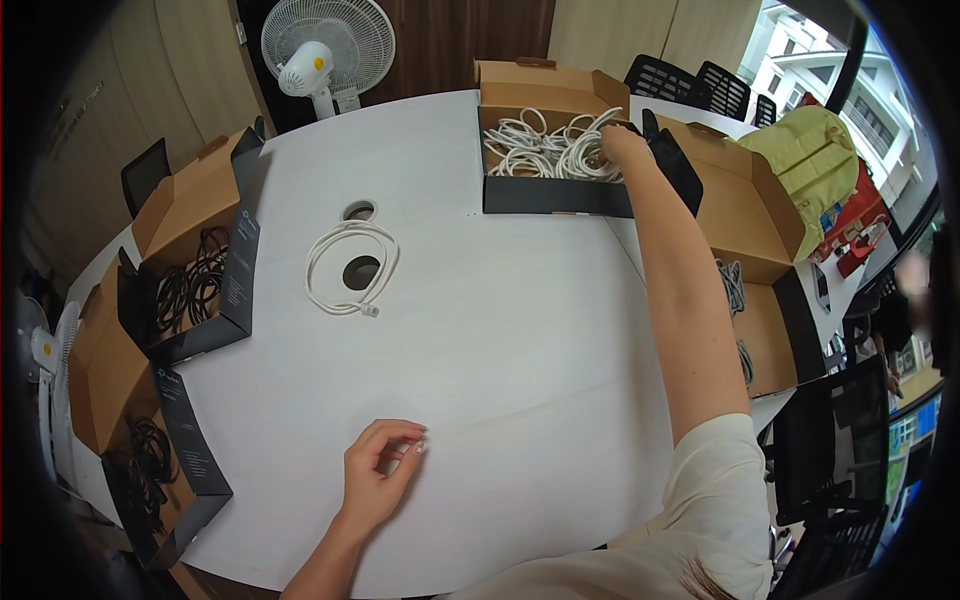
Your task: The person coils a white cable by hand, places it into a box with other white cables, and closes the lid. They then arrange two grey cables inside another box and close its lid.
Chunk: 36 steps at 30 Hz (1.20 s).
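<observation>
My right hand (622,145) reaches into a box (560,196) at the back of the table, against the right side of a heap of white network cables (545,145). Its fingers point down among the cables and are partly hidden, so their grip does not show. Low over the front of the table, my left hand (380,475) holds nothing; its fingers are bent, with a gap between thumb and fingertips. One coiled white network cable (312,270) lies on the table around a dark round hole, its clear plug toward me.
Two boxes with black cables (195,280) (150,470) stand open along the left edge. Another open box (775,335) with grey cables (733,285) is at the right, partly behind my right arm. A white fan (328,50) stands beyond the table, a yellow-green bag (805,165) at the back right.
</observation>
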{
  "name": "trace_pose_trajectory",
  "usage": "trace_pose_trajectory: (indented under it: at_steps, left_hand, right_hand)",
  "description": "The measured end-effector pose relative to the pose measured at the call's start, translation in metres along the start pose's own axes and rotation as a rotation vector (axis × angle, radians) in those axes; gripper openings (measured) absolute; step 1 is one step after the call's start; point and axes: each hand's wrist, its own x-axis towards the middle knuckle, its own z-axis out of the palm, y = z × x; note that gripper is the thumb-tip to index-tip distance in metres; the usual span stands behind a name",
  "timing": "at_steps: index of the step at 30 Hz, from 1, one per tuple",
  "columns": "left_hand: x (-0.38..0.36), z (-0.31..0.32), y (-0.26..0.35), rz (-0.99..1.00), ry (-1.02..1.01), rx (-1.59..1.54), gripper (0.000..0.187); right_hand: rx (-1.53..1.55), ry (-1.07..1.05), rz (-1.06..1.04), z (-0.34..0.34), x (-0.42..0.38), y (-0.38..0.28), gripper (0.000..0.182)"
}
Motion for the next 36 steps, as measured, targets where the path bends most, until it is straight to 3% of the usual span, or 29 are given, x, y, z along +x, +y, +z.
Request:
trace_pose_trajectory:
  at_steps: [3, 6, 7, 10, 11, 15, 18, 22, 26, 27, 30, 31, 34, 36]
  left_hand:
    - [-0.001, -0.001, 0.003, 0.003, -0.019, 0.02, 0.014]
    - [0.001, -0.002, 0.006, 0.015, -0.02, 0.028, 0.014]
    - [0.001, -0.001, 0.007, 0.018, -0.02, 0.024, 0.014]
    - [0.001, 0.001, 0.007, 0.03, -0.032, 0.021, 0.014]
    - [0.001, 0.002, 0.007, 0.026, -0.032, 0.022, 0.014]
    - [0.001, -0.001, 0.006, 0.017, -0.036, 0.031, 0.014]
    - [0.001, -0.001, 0.007, 0.024, -0.03, 0.035, 0.013]
    - [-0.001, 0.0, 0.007, 0.021, -0.029, 0.022, 0.013]
    - [-0.003, 0.001, 0.007, -0.008, -0.035, 0.006, 0.012]
    - [-0.003, 0.001, 0.007, -0.003, -0.035, 0.007, 0.012]
    - [-0.002, 0.001, 0.006, 0.004, -0.036, 0.009, 0.011]
    - [-0.003, 0.002, 0.007, 0.003, -0.038, 0.011, 0.011]
    - [-0.003, 0.001, 0.009, 0.008, -0.052, 0.034, 0.011]
    - [-0.003, -0.001, 0.007, 0.025, -0.058, 0.053, 0.013]
  right_hand:
    - [-0.026, 0.051, 0.064, 0.009, 0.005, -0.008, 0.032]
    - [-0.033, 0.056, -0.089, 0.015, 0.004, -0.009, 0.036]
    - [0.027, -0.035, -0.144, 0.018, 0.009, -0.007, 0.047]
    - [0.178, -0.117, -0.058, 0.028, 0.0, -0.015, 0.059]
    - [0.023, -0.038, -0.056, 0.033, -0.006, -0.022, 0.064]
    - [0.07, -0.026, -0.027, 0.031, -0.014, -0.024, 0.068]
    - [0.196, 0.104, -0.106, 0.021, -0.025, -0.02, 0.069]
    - [0.128, 0.558, -0.308, 0.011, -0.053, -0.026, 0.053]
    - [0.302, 0.762, -0.293, 0.023, -0.072, -0.047, 0.051]
    - [0.29, 0.664, -0.252, 0.028, -0.074, -0.051, 0.069]
    - [0.137, 0.422, -0.121, 0.015, -0.082, -0.068, 0.091]
    - [0.221, 0.227, -0.057, 0.012, -0.069, -0.068, 0.106]
    - [0.259, 0.015, 0.051, 0.034, -0.025, -0.064, 0.109]
    - [0.255, -0.125, -0.022, 0.033, -0.006, -0.055, 0.111]
